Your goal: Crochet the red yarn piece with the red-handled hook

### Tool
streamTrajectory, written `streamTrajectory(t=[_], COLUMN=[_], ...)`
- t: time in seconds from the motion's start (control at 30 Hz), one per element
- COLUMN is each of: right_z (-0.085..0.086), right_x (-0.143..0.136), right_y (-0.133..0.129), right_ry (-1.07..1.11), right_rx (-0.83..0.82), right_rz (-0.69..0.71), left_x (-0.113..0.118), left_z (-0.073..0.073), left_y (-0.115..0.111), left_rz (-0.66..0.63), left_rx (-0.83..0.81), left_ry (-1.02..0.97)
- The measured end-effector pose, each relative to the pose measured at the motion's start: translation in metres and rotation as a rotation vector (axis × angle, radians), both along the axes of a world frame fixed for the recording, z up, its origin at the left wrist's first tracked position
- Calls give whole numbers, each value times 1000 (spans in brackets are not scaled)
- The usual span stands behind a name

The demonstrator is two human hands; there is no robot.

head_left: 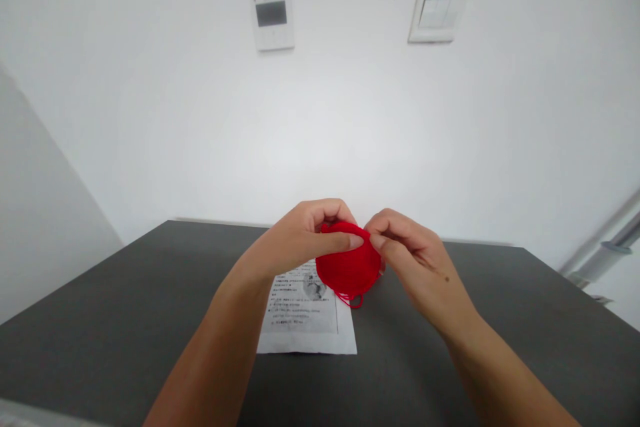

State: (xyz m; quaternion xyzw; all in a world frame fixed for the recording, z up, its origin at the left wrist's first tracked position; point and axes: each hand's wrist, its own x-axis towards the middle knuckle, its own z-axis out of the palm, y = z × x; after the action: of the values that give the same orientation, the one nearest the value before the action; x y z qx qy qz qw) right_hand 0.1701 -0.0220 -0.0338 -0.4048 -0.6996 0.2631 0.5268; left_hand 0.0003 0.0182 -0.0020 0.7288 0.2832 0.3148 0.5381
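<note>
A round red piece, which looks like knitted or crocheted yarn work (pixel 349 269), is held up above the table between my two hands. My left hand (pixel 320 230) grips its upper left, the thumb lying across the front and the fingers behind. At the upper right edge, my right hand (pixel 407 247) pinches with thumb and forefinger; whether a needle or hook is between them I cannot tell. A loop of red yarn (pixel 357 303) dangles from the bottom edge. Behind and below lies a printed paper sheet (pixel 310 340), partly covered by my left hand and the red piece.
The dark grey table (pixel 165 320) reaches back to a white wall (pixel 320 113). On the wall are a thermostat-like panel (pixel 273 21) and a switch plate (pixel 439 12). Pale pipes (pixel 607 257) run beside the table at the right.
</note>
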Motion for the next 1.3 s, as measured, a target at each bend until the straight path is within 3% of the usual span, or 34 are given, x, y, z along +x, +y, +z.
streamTrajectory(t=[1.3], right_z=[0], right_x=[0], right_y=[2], right_ry=[12], right_rx=[10], right_rz=[45], left_x=[-1], left_z=[0], left_y=[1], left_rz=[-37], left_rx=[-16], left_ry=[-17])
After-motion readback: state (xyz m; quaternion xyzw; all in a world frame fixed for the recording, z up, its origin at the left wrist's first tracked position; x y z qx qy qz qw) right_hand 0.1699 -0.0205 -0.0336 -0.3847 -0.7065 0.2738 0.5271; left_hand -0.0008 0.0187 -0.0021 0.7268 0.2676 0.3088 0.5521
